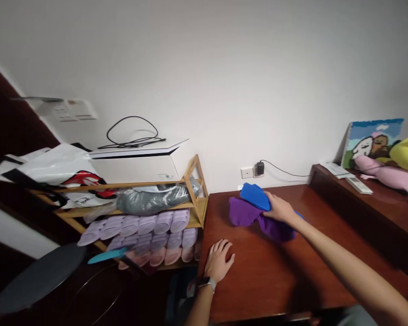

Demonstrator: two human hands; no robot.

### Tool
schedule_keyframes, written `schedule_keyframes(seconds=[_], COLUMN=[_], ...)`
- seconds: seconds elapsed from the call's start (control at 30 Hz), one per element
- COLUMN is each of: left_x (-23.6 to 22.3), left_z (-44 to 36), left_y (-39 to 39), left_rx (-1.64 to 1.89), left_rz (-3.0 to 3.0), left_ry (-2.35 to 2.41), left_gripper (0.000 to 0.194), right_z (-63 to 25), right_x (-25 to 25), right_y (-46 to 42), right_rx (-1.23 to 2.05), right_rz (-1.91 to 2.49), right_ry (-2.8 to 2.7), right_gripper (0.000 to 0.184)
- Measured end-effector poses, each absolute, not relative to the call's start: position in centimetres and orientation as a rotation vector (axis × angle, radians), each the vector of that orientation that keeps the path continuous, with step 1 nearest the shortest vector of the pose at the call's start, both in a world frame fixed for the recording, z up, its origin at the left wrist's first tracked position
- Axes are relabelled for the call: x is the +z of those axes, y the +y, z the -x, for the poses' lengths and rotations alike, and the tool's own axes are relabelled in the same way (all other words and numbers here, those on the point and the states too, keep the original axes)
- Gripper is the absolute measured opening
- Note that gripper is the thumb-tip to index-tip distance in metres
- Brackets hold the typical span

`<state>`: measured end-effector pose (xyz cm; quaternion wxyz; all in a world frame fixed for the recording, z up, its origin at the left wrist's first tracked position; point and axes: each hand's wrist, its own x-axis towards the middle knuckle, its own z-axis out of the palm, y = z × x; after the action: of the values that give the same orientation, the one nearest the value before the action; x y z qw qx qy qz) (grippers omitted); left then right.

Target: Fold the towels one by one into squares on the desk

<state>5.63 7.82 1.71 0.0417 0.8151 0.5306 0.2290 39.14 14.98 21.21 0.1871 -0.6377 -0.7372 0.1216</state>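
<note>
My right hand (281,209) reaches across the brown wooden table (258,280) and grips a folded blue cloth (255,196). The blue cloth lies on top of a purple cloth (245,214) near the table's far edge. My left hand (219,260) rests flat on the table's left front part, fingers spread, holding nothing. A watch is on that wrist.
A bamboo shoe rack (195,190) left of the table holds several rows of lilac and pink slippers (146,226), bags and a white box with a cable. A charger (260,168) is plugged into the wall. The raised shelf at right carries plush toys (391,174), a picture and a remote (358,184). A dark round stool (41,276) stands at lower left.
</note>
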Motion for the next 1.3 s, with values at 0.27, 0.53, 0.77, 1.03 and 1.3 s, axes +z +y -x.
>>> schedule_keyframes(seconds=[0.27, 0.53, 0.77, 1.03, 1.3], left_x=[2.2, 2.4, 2.4, 2.6, 2.2], left_z=[-5.6, -5.6, -5.3, -5.3, -5.0], left_y=[7.3, 7.4, 7.4, 7.3, 7.2], left_rx=[0.664, 0.65, 0.619, 0.544, 0.545], left_rz=[-2.468, -2.473, -2.466, -2.44, -2.437], left_ry=[1.642, 1.641, 1.639, 1.665, 1.682], left_gripper=[0.041, 0.043, 0.043, 0.044, 0.047], right_z=[-29.1, -30.7, -32.2, -27.7, -24.6], right_x=[7.7, 2.5, 3.9, 2.8, 4.6], right_y=[19.7, 19.4, 25.8, 29.8, 33.3], right_rx=[0.066, -0.085, 0.027, 0.024, 0.13], right_rz=[1.826, 1.819, 2.08, 2.089, 2.132], right_ry=[-2.495, -2.309, -2.293, -2.272, -2.264], right_gripper=[0.095, 0.073, 0.081, 0.063, 0.062])
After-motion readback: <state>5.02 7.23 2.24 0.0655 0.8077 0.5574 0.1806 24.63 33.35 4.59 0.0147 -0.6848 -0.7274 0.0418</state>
